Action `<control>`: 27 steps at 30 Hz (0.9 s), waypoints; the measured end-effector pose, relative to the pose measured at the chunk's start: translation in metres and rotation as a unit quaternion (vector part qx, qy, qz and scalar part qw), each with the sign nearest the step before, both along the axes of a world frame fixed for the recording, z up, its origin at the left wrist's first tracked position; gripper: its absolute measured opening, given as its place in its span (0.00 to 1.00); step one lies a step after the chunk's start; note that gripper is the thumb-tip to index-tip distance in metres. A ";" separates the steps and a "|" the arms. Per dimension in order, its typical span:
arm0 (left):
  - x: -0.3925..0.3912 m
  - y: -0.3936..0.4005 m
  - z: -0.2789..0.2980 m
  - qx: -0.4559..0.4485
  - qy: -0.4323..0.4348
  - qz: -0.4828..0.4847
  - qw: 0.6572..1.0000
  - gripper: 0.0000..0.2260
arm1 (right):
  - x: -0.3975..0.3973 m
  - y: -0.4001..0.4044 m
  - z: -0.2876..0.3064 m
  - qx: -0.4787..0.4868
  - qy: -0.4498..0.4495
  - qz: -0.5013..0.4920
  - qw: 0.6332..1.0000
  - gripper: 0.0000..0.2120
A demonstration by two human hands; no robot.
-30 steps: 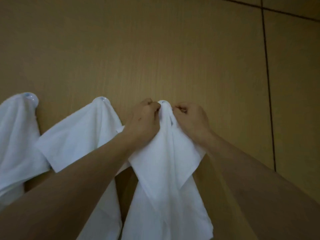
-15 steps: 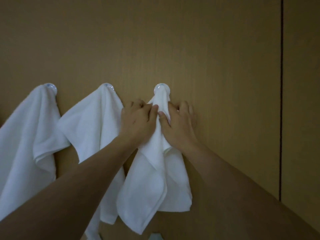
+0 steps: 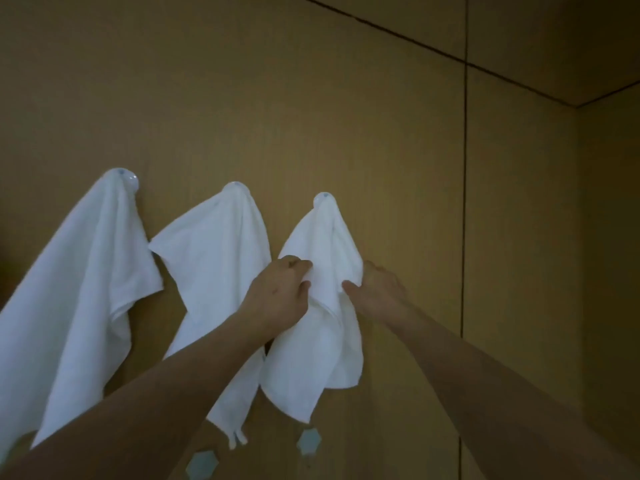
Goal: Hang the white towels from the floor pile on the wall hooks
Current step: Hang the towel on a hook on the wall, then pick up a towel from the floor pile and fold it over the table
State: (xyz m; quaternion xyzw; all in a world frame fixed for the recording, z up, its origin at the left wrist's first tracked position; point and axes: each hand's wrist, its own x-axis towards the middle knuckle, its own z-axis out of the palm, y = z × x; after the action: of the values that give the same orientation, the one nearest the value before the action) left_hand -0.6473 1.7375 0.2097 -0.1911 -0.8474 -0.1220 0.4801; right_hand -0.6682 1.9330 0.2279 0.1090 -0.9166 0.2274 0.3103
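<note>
Nearest the camera, two bare forearms reach up and forward from the bottom corners toward the wall. The left hand [image 3: 282,294] has its fingers [image 3: 304,268] curled into a pinch on the left edge of the third towel [image 3: 322,327], partway down from the top. The right hand [image 3: 379,292] is at that towel's right edge with its thumb across the front of the cloth; the rest of its fingers lie behind the fold, so I cannot tell whether they are clamped on it or merely resting there.

Behind the hands, the third towel hangs from the right hook [image 3: 322,199], gathered to a point at the top and draping free below. To its left, the middle towel [image 3: 214,271] hangs from the middle hook [image 3: 239,186], and further left the first towel [image 3: 79,289] hangs from the left hook [image 3: 128,178]. All three hang against the brown panelled wall [image 3: 398,150]. The floor pile is out of view. A few pale hexagonal shapes [image 3: 308,441] show low on the wall, too dim to identify.

The step in hand looks like settling the third towel after hooking it. The next move probably calls for letting go gently so the cloth does not slide off the hook, then turning down to the floor pile for another towel, if any remain.
</note>
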 end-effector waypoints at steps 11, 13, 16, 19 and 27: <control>0.085 0.058 -0.024 0.017 -0.049 -0.214 0.975 0.17 | 0.178 0.052 -0.034 0.090 0.001 -0.260 0.962 0.31; 0.110 0.085 -0.026 0.025 -0.058 -0.253 0.965 0.17 | 0.216 0.070 -0.036 0.098 -0.005 -0.300 0.949 0.32; 0.157 0.136 -0.028 0.002 -0.058 -0.314 0.948 0.17 | 0.284 0.103 -0.042 0.099 -0.023 -0.366 0.925 0.32; 0.219 0.196 -0.030 -0.003 -0.066 -0.383 0.922 0.17 | 0.367 0.141 -0.053 0.092 -0.032 -0.419 0.903 0.30; 0.460 0.355 -0.069 -0.059 -0.083 -0.557 0.824 0.18 | 0.657 0.226 -0.095 0.065 -0.073 -0.579 0.809 0.31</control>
State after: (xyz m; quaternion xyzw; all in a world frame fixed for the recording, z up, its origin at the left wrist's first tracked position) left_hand -0.1869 2.0923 0.1405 -0.6480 -0.6387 -0.3341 0.2461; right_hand -0.0109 2.1587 0.1329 -0.4394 -0.8423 -0.0478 0.3087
